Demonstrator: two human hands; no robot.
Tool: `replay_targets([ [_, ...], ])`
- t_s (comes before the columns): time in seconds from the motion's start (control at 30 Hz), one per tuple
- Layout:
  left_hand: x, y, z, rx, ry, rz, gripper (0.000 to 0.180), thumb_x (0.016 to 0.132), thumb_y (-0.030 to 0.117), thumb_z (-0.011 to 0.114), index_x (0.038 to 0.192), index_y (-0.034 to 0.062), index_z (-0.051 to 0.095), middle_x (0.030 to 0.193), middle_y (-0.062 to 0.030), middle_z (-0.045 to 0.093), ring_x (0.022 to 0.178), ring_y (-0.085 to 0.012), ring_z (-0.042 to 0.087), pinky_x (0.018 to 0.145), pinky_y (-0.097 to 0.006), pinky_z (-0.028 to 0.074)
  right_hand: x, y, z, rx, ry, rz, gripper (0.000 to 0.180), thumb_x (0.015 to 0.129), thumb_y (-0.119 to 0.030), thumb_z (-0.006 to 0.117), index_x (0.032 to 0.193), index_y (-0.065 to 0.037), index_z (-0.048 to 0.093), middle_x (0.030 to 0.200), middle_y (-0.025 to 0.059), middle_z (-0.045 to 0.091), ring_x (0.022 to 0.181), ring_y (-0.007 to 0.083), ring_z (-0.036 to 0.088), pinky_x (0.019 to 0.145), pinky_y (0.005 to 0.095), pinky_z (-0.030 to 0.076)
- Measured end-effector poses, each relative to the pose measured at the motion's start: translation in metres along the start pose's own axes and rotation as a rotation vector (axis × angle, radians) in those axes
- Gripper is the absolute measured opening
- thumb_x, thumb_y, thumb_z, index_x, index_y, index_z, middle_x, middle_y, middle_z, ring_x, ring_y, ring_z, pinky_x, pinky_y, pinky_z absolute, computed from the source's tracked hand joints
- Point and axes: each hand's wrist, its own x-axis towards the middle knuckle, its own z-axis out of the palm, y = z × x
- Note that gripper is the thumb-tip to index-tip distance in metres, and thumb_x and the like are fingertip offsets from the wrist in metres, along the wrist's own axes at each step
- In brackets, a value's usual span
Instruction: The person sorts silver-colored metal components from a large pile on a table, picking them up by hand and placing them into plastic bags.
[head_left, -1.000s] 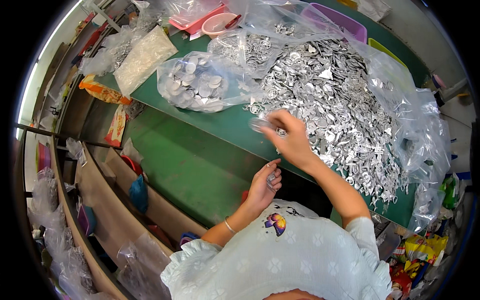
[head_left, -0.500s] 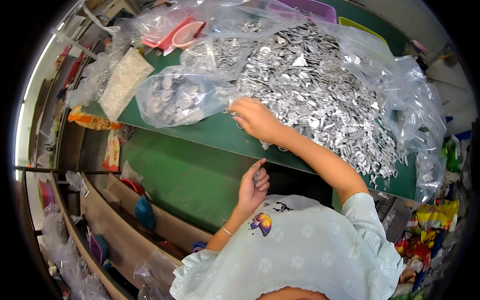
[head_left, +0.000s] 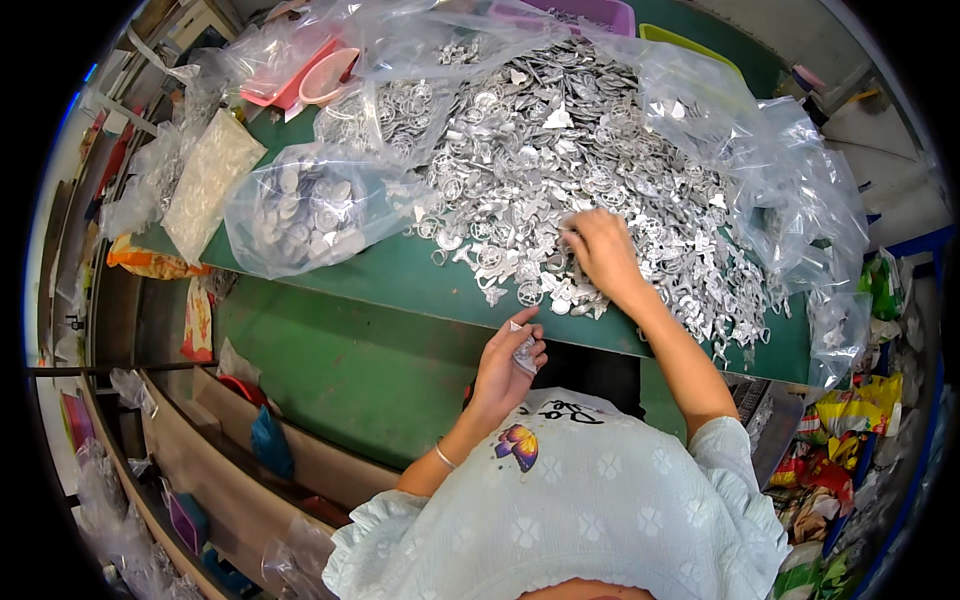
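Observation:
A broad heap of small silver metal pieces (head_left: 560, 150), with flat charms and ring-like shapes among them, spreads over the green table (head_left: 400, 285). My right hand (head_left: 606, 255) is at the heap's near side, fingers bent down and drawn together. Their tips are slightly blurred, and what they pinch cannot be made out. Just off the table's front edge, my left hand (head_left: 505, 362) is curled, palm up, around silver metal pieces (head_left: 525, 352). Its index finger points toward the heap. To the left lies a clear plastic bag (head_left: 345, 235) with round silver discs inside.
Behind the heap stand a purple basin (head_left: 615, 15) and a lime-green tray (head_left: 690, 45). A pink tray and a round pink basket (head_left: 328, 77) sit at the back left, near a bag of pale material (head_left: 215, 180). Crumpled clear plastic sheeting (head_left: 800, 200) covers the right end.
My right hand has moved right, from beside the bag of discs to the heap's near middle. More silver shows in my left hand, which stays near the table edge. The view has shifted slightly.

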Motion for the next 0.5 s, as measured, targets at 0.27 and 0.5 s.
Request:
replay_targets([
  [0.27,0.001,0.002,-0.007,0.004,0.041,0.038,0.032,0.086,0.005,0.047,0.118,0.0009,0.045,0.082,-0.0046,0.048,0.065,-0.0106,0.043,0.059,-0.024,0.038,0.023,-0.011,0.009,-0.629,-0.088,-0.006,0.013,0.079,-0.017,0.056,0.083,-0.005,0.060,0.087,0.0067,0.057,0.089,0.0217,0.049,0.077,0.0355,0.035],
  [0.5,0.001,0.002,-0.012,0.016,0.059,0.020,0.035,0.084,0.007,0.051,0.118,0.0031,0.045,0.080,-0.0030,0.046,0.064,-0.0100,0.041,0.057,-0.024,0.037,0.021,-0.025,0.024,-0.693,-0.107,0.135,0.017,0.072,-0.016,0.057,0.084,-0.005,0.063,0.084,0.0086,0.060,0.088,0.0197,0.051,0.077,0.0350,0.033],
])
